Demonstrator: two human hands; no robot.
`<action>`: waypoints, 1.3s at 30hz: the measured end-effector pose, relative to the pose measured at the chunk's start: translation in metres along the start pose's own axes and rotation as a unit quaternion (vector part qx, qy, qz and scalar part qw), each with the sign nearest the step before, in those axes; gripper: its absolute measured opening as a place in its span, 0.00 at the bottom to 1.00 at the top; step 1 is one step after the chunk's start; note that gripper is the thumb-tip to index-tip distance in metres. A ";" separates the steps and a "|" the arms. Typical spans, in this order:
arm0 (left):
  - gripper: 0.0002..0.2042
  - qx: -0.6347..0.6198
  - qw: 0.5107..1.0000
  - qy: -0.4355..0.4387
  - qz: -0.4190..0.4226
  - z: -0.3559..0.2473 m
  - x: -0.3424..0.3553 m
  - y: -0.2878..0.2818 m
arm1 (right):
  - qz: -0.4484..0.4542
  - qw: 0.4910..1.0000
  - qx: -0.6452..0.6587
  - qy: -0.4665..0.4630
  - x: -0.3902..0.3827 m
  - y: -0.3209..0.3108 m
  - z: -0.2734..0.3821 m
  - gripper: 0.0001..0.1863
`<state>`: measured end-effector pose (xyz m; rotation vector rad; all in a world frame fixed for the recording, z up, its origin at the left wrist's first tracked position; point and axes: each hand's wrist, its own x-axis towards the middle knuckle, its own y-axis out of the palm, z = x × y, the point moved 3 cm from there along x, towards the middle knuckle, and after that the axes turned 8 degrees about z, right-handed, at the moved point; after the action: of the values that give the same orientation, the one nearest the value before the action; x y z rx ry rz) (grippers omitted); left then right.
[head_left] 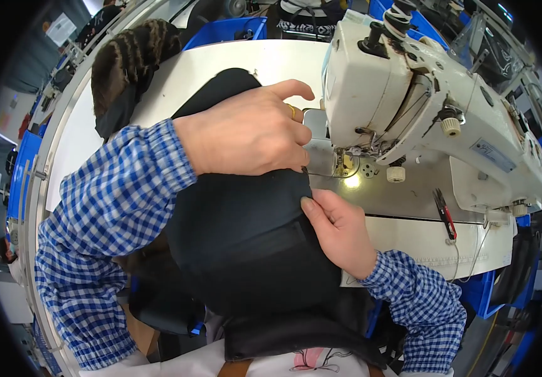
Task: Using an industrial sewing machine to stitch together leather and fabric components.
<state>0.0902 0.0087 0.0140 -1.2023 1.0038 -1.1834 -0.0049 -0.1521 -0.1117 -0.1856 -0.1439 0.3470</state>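
Note:
A dark black fabric piece (246,220) lies across the front of the table and hangs toward my lap, with a straight seam running over it. My left hand (252,132) reaches over its far part, fingers curled and closed at the top right corner; the index finger points off toward the machine. Lower down, my right hand (343,229) pinches the right edge between thumb and fingers. Just right of the corner, the needle area of a white sewing machine (409,107) is lit by a small lamp.
Red-handled thread snips (445,217) lie on the machine bed to the right, near a loose thread. Brown striped fur (130,63) with black cloth sits at the back left of the white table (277,60). A blue bin (227,32) stands behind it.

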 end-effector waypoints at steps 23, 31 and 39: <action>0.05 -0.052 0.991 -0.112 -0.045 0.007 -0.001 0.028 | 0.025 0.990 0.050 0.128 0.010 -0.026 0.011 0.15; 0.05 -0.050 0.981 -0.154 -0.105 0.009 0.008 0.053 | 0.127 0.954 -0.004 0.273 0.026 -0.049 0.017 0.19; 0.08 -0.116 0.970 -0.179 -0.119 0.012 0.015 0.066 | 0.201 0.902 -0.041 0.380 0.043 -0.065 0.013 0.21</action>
<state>0.1121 -0.0058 -0.0492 -1.6915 0.7513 -0.9981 0.0540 -0.1953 -0.0809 -0.4237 0.6662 0.6567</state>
